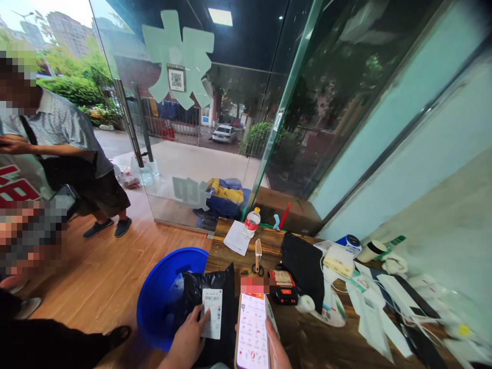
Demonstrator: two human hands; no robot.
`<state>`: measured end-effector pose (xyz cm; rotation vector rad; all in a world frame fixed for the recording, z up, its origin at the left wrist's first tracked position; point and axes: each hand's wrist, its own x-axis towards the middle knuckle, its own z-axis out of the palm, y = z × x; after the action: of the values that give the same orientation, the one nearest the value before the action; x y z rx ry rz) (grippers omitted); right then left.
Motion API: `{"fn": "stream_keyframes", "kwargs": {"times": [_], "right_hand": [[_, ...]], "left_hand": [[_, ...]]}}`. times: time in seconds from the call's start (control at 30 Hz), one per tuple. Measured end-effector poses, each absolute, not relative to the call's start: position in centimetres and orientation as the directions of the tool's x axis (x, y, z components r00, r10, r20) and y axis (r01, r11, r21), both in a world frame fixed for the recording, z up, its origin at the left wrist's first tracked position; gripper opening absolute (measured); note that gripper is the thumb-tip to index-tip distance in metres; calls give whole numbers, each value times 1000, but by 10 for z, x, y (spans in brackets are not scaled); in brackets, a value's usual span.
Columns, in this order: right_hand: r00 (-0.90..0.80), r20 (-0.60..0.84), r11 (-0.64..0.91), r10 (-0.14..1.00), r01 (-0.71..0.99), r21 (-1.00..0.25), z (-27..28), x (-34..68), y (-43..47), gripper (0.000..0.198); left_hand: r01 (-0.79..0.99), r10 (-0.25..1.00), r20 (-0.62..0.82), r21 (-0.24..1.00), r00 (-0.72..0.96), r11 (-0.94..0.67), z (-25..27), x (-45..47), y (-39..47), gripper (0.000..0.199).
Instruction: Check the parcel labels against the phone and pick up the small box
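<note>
My left hand rests on a black plastic parcel lying on the wooden table, with the thumb and fingers pressed beside its white shipping label. My right hand holds a smartphone upright, its lit screen showing an app with red and white icons. The phone hovers just right of the label. Scissors and a red-black handheld scanner lie just beyond the phone.
A blue tub stands on the floor left of the table. A water bottle, paper, dark cloth, cup, boxes and cables crowd the table. A person stands at the glass door; another is at the left edge.
</note>
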<state>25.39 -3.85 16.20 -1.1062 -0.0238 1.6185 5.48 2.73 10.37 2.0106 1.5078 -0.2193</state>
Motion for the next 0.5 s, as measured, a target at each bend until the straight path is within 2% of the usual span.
{"fn": "stream_keyframes", "kwargs": {"times": [0.5], "right_hand": [[25,-608,-378,793,-763,-524,167,254,-40,83]], "left_hand": [[915,818,-468,368,336,-165,99,53,26,82]]}}
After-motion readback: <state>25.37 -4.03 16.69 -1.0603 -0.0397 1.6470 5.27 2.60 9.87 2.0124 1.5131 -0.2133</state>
